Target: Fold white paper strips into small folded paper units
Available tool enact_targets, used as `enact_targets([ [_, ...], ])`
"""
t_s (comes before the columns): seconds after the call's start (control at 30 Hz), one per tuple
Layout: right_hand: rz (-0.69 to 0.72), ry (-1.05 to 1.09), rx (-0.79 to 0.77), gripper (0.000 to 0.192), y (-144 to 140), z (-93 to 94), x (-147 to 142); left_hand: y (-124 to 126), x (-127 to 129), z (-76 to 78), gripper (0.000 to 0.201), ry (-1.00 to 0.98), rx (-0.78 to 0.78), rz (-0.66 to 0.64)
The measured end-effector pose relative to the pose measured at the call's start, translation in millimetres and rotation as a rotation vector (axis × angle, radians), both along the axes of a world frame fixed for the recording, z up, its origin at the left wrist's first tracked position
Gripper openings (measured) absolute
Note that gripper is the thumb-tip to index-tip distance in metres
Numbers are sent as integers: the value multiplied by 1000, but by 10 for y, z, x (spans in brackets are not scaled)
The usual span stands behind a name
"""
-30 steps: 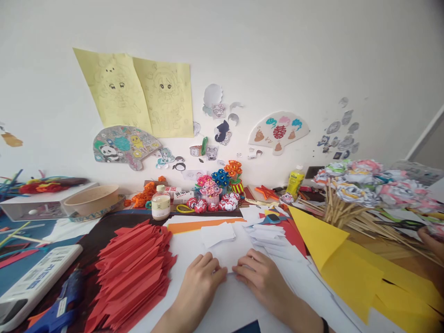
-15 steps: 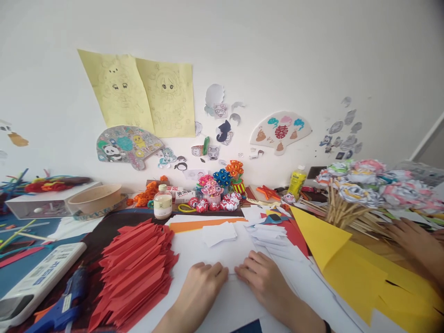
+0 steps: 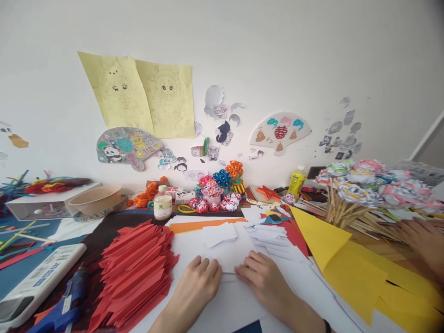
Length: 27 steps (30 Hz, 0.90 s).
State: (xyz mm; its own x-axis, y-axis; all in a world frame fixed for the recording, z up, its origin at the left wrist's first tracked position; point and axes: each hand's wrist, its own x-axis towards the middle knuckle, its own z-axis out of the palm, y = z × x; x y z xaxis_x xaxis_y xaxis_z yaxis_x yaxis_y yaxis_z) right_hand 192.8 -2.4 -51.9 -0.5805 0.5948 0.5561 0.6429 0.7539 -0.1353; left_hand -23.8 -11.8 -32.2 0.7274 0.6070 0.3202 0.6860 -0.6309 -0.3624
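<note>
Low centre of the frame: left hand (image 3: 197, 284) and right hand (image 3: 262, 280) lay palm-down, side by side, on a white paper sheet (image 3: 227, 252); fingers of both were extended and pressed flat on its near edge, gripping nothing. The sheet lay on further white paper, with a small folded white piece (image 3: 218, 232) just beyond it and a loose heap of white slips (image 3: 267, 233) to its right. Lower left: a stack of folded red paper pieces (image 3: 135, 268), a blue glue gun (image 3: 65, 303) and a white remote-like device (image 3: 38, 280). Middle: a small bottle (image 3: 162, 202) and paper flowers (image 3: 215, 192). Right: yellow paper (image 3: 347, 259), a bundle of paper roses on sticks (image 3: 364, 189), and another person's hand (image 3: 421, 240) at the far right edge.
</note>
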Motion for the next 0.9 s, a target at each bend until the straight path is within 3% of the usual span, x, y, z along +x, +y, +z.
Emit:
enact_targets([
  [0.27,-11,0,-23,21,4,11,7,-5,-21,-32,15,78,93,-65],
  [0.6,-21,2,-23,20,2,-12,12,7,11,-74,21,56,53,-166],
  [0.77,-16,-22,-35,20,0,-33,16,-60,11,-4,19,84,42,-59],
  [0.9,-15,-24,-5,21,12,-35,0,-132,75,41,26,-5,39,-17],
])
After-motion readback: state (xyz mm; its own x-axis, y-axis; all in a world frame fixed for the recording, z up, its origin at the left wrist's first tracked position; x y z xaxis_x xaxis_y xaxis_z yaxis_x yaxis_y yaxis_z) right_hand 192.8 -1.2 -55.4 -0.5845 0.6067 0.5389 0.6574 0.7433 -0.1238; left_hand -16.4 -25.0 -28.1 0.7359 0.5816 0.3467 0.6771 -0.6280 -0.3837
